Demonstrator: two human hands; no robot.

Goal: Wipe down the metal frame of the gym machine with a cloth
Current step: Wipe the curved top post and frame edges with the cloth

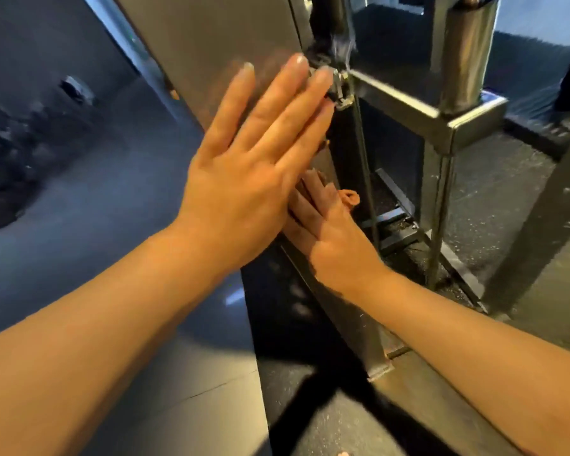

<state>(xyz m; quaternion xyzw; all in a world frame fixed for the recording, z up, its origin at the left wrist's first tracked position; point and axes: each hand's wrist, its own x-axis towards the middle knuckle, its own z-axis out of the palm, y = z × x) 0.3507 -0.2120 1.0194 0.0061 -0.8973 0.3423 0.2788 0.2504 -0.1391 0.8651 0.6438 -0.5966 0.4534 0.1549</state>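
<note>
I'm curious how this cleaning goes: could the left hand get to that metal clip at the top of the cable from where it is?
Probably yes. The left hand lies flat on the metal panel, its fingertips right beside the clip, with nothing between. The right hand and cloth are lower down.

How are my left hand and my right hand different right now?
The left hand lies flat and open on the metal panel, empty; the right hand presses an orange cloth against the frame. The left hand sits higher, partly covering the right hand's fingers. Both arms are bare.
</note>
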